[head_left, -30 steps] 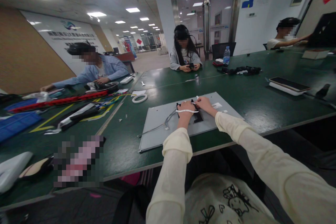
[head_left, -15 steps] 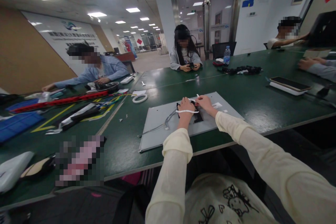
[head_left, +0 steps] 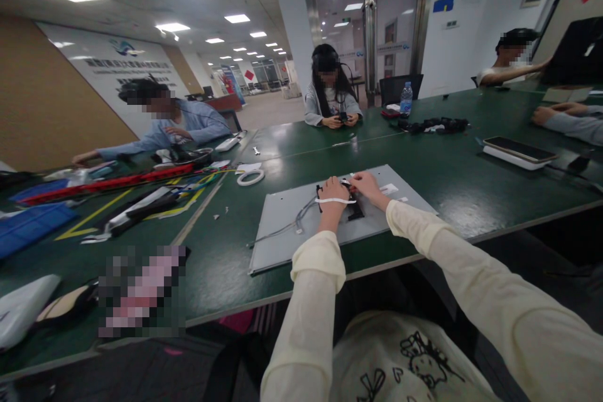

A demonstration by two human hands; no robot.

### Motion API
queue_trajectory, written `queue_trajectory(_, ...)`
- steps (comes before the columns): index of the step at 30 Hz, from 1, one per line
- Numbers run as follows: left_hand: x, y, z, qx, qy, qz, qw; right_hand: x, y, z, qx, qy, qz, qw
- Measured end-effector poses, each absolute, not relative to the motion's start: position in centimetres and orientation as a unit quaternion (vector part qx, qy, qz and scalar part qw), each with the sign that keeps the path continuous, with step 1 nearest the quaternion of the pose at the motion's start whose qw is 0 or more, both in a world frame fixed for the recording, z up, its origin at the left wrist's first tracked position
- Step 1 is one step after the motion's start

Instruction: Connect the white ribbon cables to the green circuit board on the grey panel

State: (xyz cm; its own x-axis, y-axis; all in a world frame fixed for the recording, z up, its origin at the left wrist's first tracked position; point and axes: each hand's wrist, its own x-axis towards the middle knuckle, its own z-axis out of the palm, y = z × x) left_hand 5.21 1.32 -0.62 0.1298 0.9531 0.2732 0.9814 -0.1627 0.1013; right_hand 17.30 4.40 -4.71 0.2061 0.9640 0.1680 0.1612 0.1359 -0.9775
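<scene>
On a flat grey panel (head_left: 277, 232) lies a black part (head_left: 355, 210), with a bundle of grey cables (head_left: 301, 217) running out to the left. My left hand (head_left: 333, 190) is curled over the part's upper left, its fingertips mostly hidden. A white band (head_left: 335, 201) crosses the wrist of that hand. Close beside it, my right hand (head_left: 366, 186) pinches a small white strip (head_left: 351, 176) at the part's top edge. White labels (head_left: 389, 189) are stuck on the panel just right of my right hand.
A white tape roll (head_left: 250, 177) lies left of the panel. Farther left are a red strip (head_left: 117, 182), a blue tray (head_left: 35, 226) and cables. A phone on a white box (head_left: 518, 154) rests at right. A bottle (head_left: 406, 99) and co-workers are around the table.
The white strip sticks up less above my right fingers, which have shifted slightly left and down. My left hand stays in place. The co-worker at left has raised one hand.
</scene>
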Motion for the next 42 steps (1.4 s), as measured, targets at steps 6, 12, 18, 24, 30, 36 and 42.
queue_trajectory(6, 5.10, 1.33, -0.44, -0.762, -0.635, -0.114, 0.049, 17.19, 4.00, -4.26, -0.587, -0.524, 0.334, 0.519)
queue_trajectory(12, 4.94, 1.33, -0.13, -0.772, -0.627, -0.096, 0.039, 17.36, 3.95, -4.26, -0.605, -0.547, 0.297, 0.497)
queue_trajectory(18, 5.12, 1.37, -0.45, -0.754, -0.644, -0.123, 0.044, 17.42, 3.75, -4.13, -0.554, -0.495, 0.377, 0.553)
queue_trajectory(24, 5.39, 1.16, -0.73, -0.729, -0.662, -0.163, 0.052, 17.33, 3.68, -3.82, -0.508, -0.456, 0.438, 0.585)
queue_trajectory(30, 5.39, 1.24, -0.78, -0.733, -0.659, -0.162, 0.047, 17.28, 3.75, -4.13, -0.491, -0.456, 0.450, 0.590)
queue_trajectory(36, 5.21, 1.43, -0.71, -0.756, -0.638, -0.137, 0.044, 17.35, 4.04, -4.60, -0.530, -0.487, 0.406, 0.563)
queue_trajectory(42, 4.99, 1.80, -0.48, -0.773, -0.627, -0.094, 0.032, 17.63, 3.75, -4.42, -0.583, -0.518, 0.349, 0.520)
